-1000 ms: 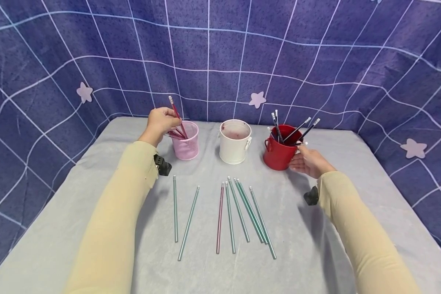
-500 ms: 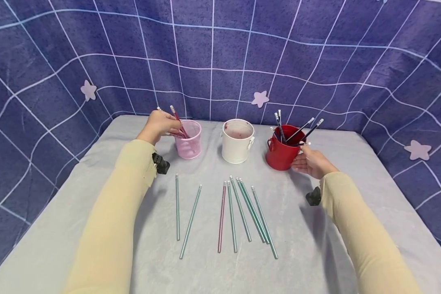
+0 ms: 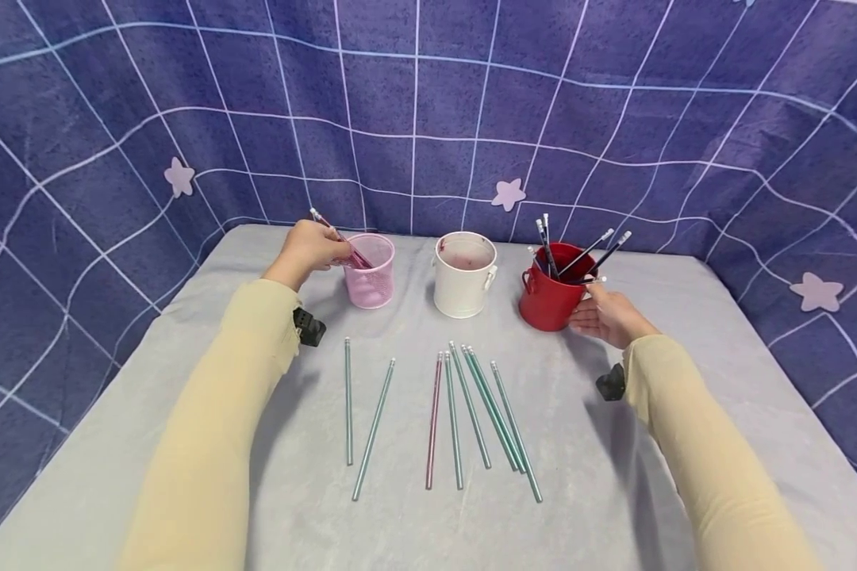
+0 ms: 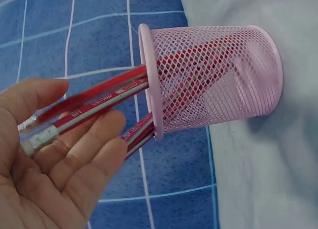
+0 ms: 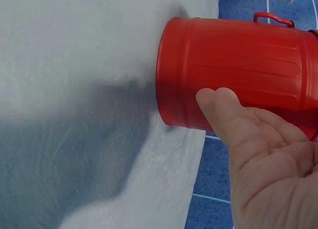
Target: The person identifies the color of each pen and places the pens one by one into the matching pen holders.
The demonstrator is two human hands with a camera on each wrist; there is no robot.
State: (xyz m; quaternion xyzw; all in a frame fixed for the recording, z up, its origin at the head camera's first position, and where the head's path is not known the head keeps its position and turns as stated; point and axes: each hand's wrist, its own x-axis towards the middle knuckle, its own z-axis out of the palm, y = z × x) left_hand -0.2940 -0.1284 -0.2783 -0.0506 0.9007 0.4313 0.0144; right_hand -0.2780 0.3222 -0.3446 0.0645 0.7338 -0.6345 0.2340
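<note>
Red pencils (image 4: 112, 96) slant into a pink mesh cup (image 3: 371, 289) just beside the left hand (image 3: 309, 247), their eraser ends lying between its thumb and fingers, which stand apart and relaxed. The right hand (image 3: 609, 319) rests straightened fingers against the side of a red bucket (image 3: 544, 306) of dark pencils (image 3: 590, 253). A white bucket (image 3: 459, 290) stands between the two hands; teal pencils (image 3: 374, 428) lie on the tabletop (image 3: 414, 535), on the wrist side of both hands.
</note>
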